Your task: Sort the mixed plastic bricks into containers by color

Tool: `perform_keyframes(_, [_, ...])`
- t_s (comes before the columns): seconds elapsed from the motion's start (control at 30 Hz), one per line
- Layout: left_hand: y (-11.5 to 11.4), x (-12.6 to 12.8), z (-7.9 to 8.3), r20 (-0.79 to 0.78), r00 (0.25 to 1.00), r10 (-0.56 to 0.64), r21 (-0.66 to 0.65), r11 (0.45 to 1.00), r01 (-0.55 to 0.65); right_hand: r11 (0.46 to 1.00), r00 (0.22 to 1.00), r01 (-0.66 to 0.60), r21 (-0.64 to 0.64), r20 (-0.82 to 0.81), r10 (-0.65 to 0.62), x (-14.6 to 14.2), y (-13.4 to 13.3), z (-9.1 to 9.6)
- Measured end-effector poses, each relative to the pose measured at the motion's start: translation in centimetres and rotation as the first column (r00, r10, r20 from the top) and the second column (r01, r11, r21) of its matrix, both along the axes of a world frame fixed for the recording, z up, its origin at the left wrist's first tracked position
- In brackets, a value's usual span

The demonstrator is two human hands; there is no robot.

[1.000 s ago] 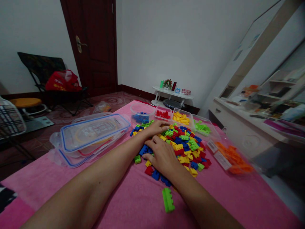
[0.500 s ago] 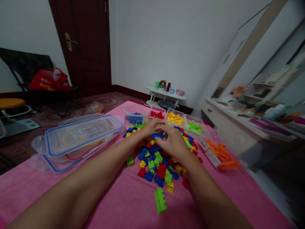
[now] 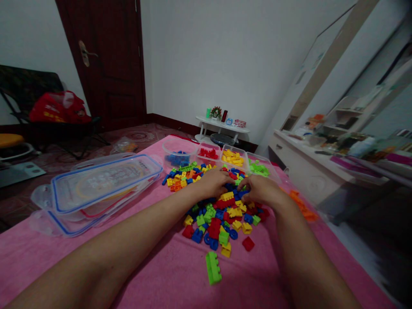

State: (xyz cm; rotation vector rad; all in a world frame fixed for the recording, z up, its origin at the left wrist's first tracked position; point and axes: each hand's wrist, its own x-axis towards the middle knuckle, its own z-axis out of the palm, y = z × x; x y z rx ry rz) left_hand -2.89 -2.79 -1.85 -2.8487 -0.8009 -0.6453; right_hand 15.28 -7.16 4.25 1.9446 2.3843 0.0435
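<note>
A heap of small plastic bricks (image 3: 222,214) in blue, red, yellow and green lies on a pink cloth (image 3: 154,274). My left hand (image 3: 212,183) rests on the far side of the heap, knuckles up and fingers bent down among the bricks. My right hand (image 3: 261,192) sits just to its right, fingers curled toward the left hand over some blue bricks. What either hand grips is hidden. A long green brick (image 3: 213,268) and a red brick (image 3: 248,243) lie loose nearer to me.
Beyond the heap stand clear tubs of blue (image 3: 178,157), red (image 3: 207,152), yellow (image 3: 233,157) and green bricks (image 3: 259,168); an orange-filled tub (image 3: 302,209) is at the right. Stacked clear lids (image 3: 103,182) lie left. A dresser (image 3: 305,165) stands right.
My right hand has moved from the near left of the heap, across it, to the far right side. The view has swung to the right, and bricks are spread more toward me.
</note>
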Motion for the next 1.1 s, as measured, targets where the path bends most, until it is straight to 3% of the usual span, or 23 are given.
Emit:
perform_keyframes(0.13, [-0.3, 0.2, -0.3, 0.045, 0.999, -0.016, -0.010, 1.000, 0.016, 0.999, 0.990, 0.040, 0.026, 0.135, -0.043, -1.3, -0.1, -0.4])
perform_keyframes(0.3, [-0.3, 0.1, -0.4, 0.143, 0.990, -0.007, -0.100, 0.995, 0.022, 1.000, 0.994, 0.010, -0.002, 0.105, -0.010, -0.6, 0.1, -0.4])
perform_keyframes(0.4, [-0.1, -0.1, 0.0, 0.324, 0.945, 0.032, -0.216, 0.976, 0.041, 0.999, 0.999, -0.027, -0.024, 0.040, 0.028, -0.2, 0.3, -0.7])
perform_keyframes(0.47, [0.1, 0.0, 0.4, 0.495, 0.865, 0.083, -0.332, 0.938, 0.100, 0.998, 0.998, -0.061, -0.027, 0.029, 0.062, -0.4, 0.3, -0.8])
perform_keyframes(0.57, [0.0, 0.2, 1.3, 0.679, 0.708, 0.193, -0.528, 0.798, 0.289, 0.998, 0.998, -0.065, -0.008, 0.026, 0.065, -0.8, 0.2, -0.6])
perform_keyframes(0.67, [-0.2, 0.2, 1.9, 0.711, 0.604, 0.361, -0.687, 0.543, 0.483, 0.995, 0.999, 0.035, 0.098, -0.042, -0.031, -0.9, 0.2, 0.0])
perform_keyframes(0.77, [-0.4, 0.1, 2.3, 0.661, 0.543, 0.518, -0.742, 0.349, 0.572, 0.958, 0.970, 0.113, 0.263, -0.238, -0.049, -0.5, 0.4, 0.8])
perform_keyframes(0.93, [-0.5, -0.1, 2.6, 0.562, 0.531, 0.634, -0.725, 0.069, 0.685, 0.919, 0.834, 0.078, 0.387, -0.530, 0.152, -0.9, 0.5, 0.7])
perform_keyframes(1.0, [-0.5, -0.2, 2.7, 0.535, 0.553, 0.638, -0.711, -0.014, 0.703, 0.914, 0.790, 0.034, 0.405, -0.570, 0.223, -1.5, 0.5, 0.3])
perform_keyframes(1.03, [-0.6, -0.3, 2.8, 0.538, 0.567, 0.624, -0.708, -0.030, 0.705, 0.910, 0.769, 0.027, 0.413, -0.590, 0.245, -1.7, 0.6, 0.1])
perform_keyframes(1.1, [-0.6, -0.4, 2.7, 0.571, 0.590, 0.570, -0.715, -0.008, 0.699, 0.911, 0.721, 0.034, 0.411, -0.642, 0.262, -2.0, 0.6, -0.1])
